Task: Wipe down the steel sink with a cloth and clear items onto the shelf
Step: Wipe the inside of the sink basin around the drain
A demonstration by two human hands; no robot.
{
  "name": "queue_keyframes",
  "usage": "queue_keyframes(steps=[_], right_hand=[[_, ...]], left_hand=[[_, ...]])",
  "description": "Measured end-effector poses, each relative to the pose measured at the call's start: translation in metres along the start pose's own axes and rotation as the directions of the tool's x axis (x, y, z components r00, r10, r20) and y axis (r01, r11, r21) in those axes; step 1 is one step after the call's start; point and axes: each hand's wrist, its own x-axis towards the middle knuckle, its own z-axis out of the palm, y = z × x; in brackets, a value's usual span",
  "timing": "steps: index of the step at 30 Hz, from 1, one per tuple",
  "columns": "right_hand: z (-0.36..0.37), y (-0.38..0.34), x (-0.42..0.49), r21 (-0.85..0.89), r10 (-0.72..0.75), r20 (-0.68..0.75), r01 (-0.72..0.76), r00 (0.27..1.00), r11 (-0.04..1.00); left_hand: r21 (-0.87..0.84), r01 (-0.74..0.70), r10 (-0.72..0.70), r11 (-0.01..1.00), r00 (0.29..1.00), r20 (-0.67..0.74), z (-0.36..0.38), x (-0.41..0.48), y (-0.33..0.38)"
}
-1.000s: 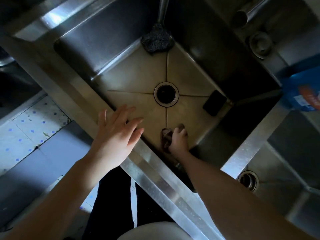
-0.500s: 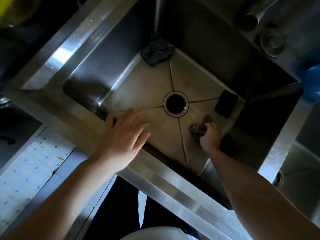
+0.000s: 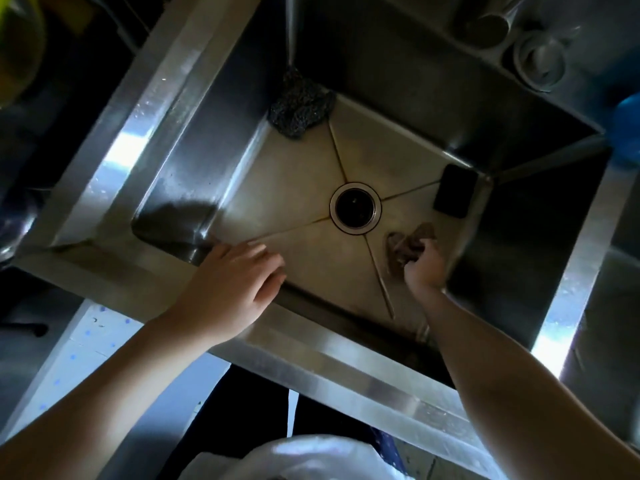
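Looking down into the steel sink (image 3: 194, 140), you have both arms reaching in from the bottom of the frame. At the far upper left, a yellow-green rounded object (image 3: 17, 46) sits in shadow, too dim to identify. Lower left, pale floor tiles (image 3: 93, 344) with blue dots show beyond the sink's near rim.

Your left hand (image 3: 228, 289) rests left of centre, palm down on the near rim, fingers (image 3: 263, 258) loosely spread and reaching over the edge toward the basin floor; it grips nothing.

Upper centre, a dark steel-wool scourer (image 3: 299, 109) lies bunched in the far corner of the basin, against the walls. The round drain (image 3: 355, 207) sits mid-frame, where four creases in the basin floor meet.

Right of the drain, your right hand (image 3: 424, 266) is closed around a brown cloth (image 3: 405, 245), which it presses onto the basin floor; the cloth bulges out past the knuckles toward the drain, near it but apart. Slight blur around this hand.

Further right, a black rectangular sponge (image 3: 455, 195) lies in the right corner of the basin, above your right hand and clear of the cloth.

Upper right, a round metal strainer (image 3: 540, 60) rests on the ledge, just beside a cylindrical metal piece (image 3: 486, 27). A blue object (image 3: 627, 129) is cut by the right edge.
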Motion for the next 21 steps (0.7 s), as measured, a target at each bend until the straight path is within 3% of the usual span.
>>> queue_keyframes(steps=[3, 7, 12, 21], right_hand=[[-0.002, -0.005, 0.004, -0.042, 0.042, -0.015, -0.043, 0.999, 0.998], [0.015, -0.031, 0.004, -0.078, -0.103, 0.013, 0.103, 0.995, 0.992], [0.025, -0.047, 0.007, -0.146, -0.309, 0.152, 0.331, 0.939, 0.932], [0.009, 0.014, -0.007, -0.203, -0.326, 0.240, 0.376, 0.914, 0.904]], left_hand=[[0.005, -0.002, 0.002, 1.000, 0.998, 0.058, 0.001, -0.004, -0.005], [0.012, 0.014, -0.015, 1.000, 0.997, 0.069, 0.002, -0.010, -0.007], [0.023, -0.003, 0.003, 1.000, 1.000, 0.000, 0.004, -0.018, -0.009], [-0.063, 0.040, -0.040, 0.997, 0.999, -0.010, 0.003, -0.027, 0.000]])
